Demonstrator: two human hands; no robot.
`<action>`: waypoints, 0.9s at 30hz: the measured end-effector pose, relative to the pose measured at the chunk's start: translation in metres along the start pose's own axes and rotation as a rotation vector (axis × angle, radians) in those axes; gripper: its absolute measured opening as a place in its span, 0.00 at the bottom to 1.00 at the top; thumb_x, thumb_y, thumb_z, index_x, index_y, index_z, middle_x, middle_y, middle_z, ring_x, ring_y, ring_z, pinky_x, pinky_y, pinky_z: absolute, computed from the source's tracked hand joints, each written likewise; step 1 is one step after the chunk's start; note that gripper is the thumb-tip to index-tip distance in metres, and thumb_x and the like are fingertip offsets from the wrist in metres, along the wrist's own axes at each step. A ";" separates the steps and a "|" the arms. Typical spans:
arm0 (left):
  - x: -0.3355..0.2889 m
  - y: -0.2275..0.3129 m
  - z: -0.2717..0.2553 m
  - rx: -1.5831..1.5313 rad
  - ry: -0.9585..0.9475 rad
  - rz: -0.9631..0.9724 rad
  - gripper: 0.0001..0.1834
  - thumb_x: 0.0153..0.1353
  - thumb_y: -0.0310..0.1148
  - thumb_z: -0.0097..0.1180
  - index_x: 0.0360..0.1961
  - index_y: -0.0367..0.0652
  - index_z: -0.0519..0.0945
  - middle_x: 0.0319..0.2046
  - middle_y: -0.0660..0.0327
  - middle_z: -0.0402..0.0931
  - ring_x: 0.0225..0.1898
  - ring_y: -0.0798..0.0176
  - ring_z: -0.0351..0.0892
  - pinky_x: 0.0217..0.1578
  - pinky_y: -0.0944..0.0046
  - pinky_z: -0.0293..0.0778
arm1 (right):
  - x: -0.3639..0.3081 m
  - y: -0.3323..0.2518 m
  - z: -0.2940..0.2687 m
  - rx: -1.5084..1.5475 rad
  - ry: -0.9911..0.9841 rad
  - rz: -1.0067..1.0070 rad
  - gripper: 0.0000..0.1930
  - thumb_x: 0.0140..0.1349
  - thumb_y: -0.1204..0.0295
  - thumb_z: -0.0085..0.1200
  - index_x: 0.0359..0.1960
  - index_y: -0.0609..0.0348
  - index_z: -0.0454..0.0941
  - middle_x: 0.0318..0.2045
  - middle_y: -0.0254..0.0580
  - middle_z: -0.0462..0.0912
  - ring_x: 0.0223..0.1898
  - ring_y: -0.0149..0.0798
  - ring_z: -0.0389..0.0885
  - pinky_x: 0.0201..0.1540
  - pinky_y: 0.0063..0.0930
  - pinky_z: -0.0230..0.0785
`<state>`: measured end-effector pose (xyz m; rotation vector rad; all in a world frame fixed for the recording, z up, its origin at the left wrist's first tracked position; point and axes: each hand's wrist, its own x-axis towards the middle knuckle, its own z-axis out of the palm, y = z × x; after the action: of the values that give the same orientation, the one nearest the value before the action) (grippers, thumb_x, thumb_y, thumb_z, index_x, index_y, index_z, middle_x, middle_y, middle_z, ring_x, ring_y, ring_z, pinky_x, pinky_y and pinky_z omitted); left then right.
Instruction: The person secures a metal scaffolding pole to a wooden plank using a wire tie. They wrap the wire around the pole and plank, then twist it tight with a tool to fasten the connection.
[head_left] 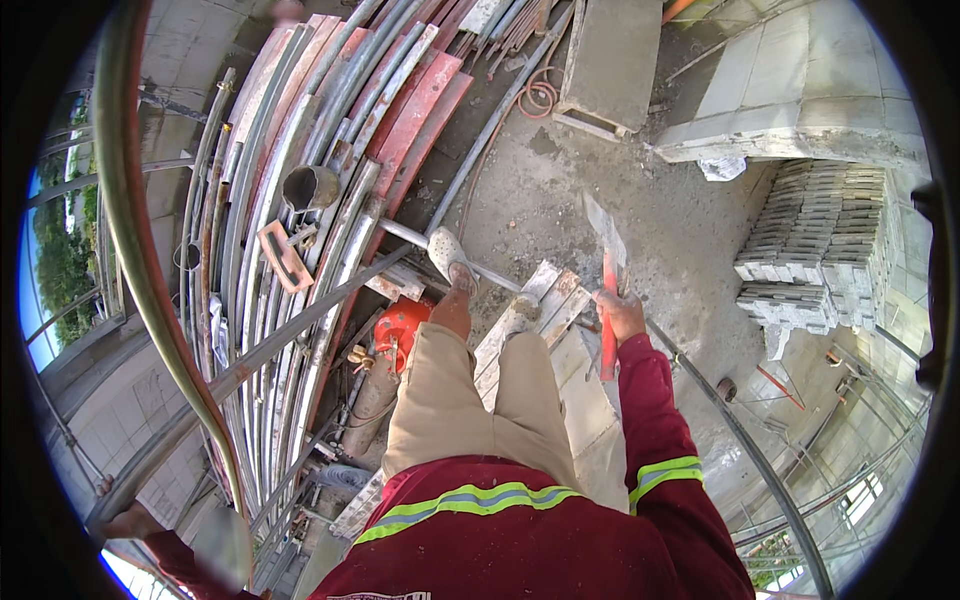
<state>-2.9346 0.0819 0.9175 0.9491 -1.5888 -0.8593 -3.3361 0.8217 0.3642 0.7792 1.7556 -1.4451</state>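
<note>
My right hand (pixel 622 314) is closed round a red-handled tool (pixel 609 350) with a flat, pale grey blade pointing away from me; its exact kind is unclear. It hangs above the concrete floor to the right of my feet. At the lower left, my left hand (pixel 130 521) wraps round a grey metal pole (pixel 215 388) that slants up toward the middle. My left foot is by a pipe, and my right foot stands on pale, dirty boards (pixel 545 300).
Long pipes and red metal sections (pixel 425 105) are piled on the left, with an orange-handled float (pixel 285 257) on them. A red rounded object (pixel 402 330) sits beside my left leg. Stacked grey blocks (pixel 815 240) stand at the right. A dark pole (pixel 750 460) slants past my right arm.
</note>
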 end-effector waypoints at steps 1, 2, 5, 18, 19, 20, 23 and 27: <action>-0.016 -0.001 0.008 0.012 0.064 0.032 0.44 0.56 0.75 0.56 0.37 0.35 0.80 0.36 0.52 0.77 0.43 0.48 0.80 0.55 0.48 0.76 | 0.009 -0.018 0.010 -0.042 -0.015 0.005 0.11 0.58 0.63 0.68 0.25 0.55 0.81 0.21 0.31 0.78 0.19 0.26 0.73 0.23 0.25 0.64; -0.019 0.002 0.030 0.081 0.139 0.039 0.44 0.55 0.75 0.56 0.37 0.35 0.79 0.35 0.50 0.78 0.43 0.48 0.81 0.56 0.48 0.75 | 0.027 -0.016 0.015 -0.049 -0.013 -0.012 0.12 0.58 0.63 0.68 0.25 0.55 0.80 0.21 0.30 0.78 0.19 0.26 0.73 0.24 0.25 0.64; -0.049 -0.006 0.043 0.191 0.236 0.070 0.43 0.56 0.74 0.56 0.38 0.35 0.79 0.36 0.50 0.78 0.43 0.48 0.81 0.56 0.48 0.76 | 0.092 -0.041 0.042 -0.112 -0.045 -0.089 0.14 0.57 0.61 0.68 0.25 0.56 0.80 0.21 0.30 0.78 0.20 0.27 0.74 0.25 0.26 0.65; -0.119 -0.053 0.166 0.333 0.210 0.024 0.39 0.58 0.67 0.59 0.43 0.34 0.79 0.38 0.51 0.80 0.44 0.49 0.82 0.54 0.50 0.77 | 0.242 -0.097 0.106 -0.444 -0.162 -0.149 0.14 0.56 0.61 0.68 0.31 0.59 0.82 0.23 0.33 0.81 0.27 0.31 0.78 0.35 0.31 0.69; -0.124 -0.058 0.175 0.330 0.203 0.016 0.39 0.58 0.67 0.59 0.44 0.34 0.79 0.38 0.51 0.80 0.44 0.49 0.83 0.54 0.51 0.77 | 0.249 -0.104 0.107 -0.444 -0.160 -0.146 0.14 0.55 0.60 0.68 0.28 0.59 0.82 0.23 0.35 0.82 0.27 0.33 0.79 0.35 0.32 0.70; -0.130 -0.062 0.183 0.328 0.196 -0.001 0.39 0.58 0.66 0.60 0.44 0.34 0.79 0.38 0.51 0.80 0.45 0.49 0.83 0.53 0.51 0.78 | 0.253 -0.110 0.106 -0.444 -0.158 -0.144 0.15 0.54 0.60 0.68 0.25 0.60 0.82 0.23 0.37 0.83 0.27 0.34 0.80 0.36 0.33 0.71; -0.156 -0.073 0.203 0.332 0.172 -0.057 0.38 0.58 0.65 0.60 0.45 0.34 0.79 0.39 0.51 0.81 0.45 0.49 0.83 0.53 0.51 0.78 | 0.262 -0.127 0.101 -0.420 -0.149 -0.134 0.15 0.53 0.60 0.69 0.23 0.60 0.82 0.22 0.39 0.84 0.26 0.36 0.82 0.36 0.34 0.71; -0.199 -0.092 0.241 0.331 0.093 -0.187 0.37 0.59 0.63 0.61 0.47 0.34 0.79 0.40 0.51 0.81 0.45 0.50 0.83 0.52 0.52 0.78 | 0.305 -0.128 0.070 -0.527 -0.114 -0.099 0.15 0.52 0.60 0.69 0.25 0.60 0.83 0.21 0.37 0.83 0.24 0.36 0.81 0.34 0.35 0.71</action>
<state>-3.1289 0.2368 0.7067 1.3703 -1.6080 -0.6778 -3.5998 0.7309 0.1736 0.3283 1.9804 -0.9879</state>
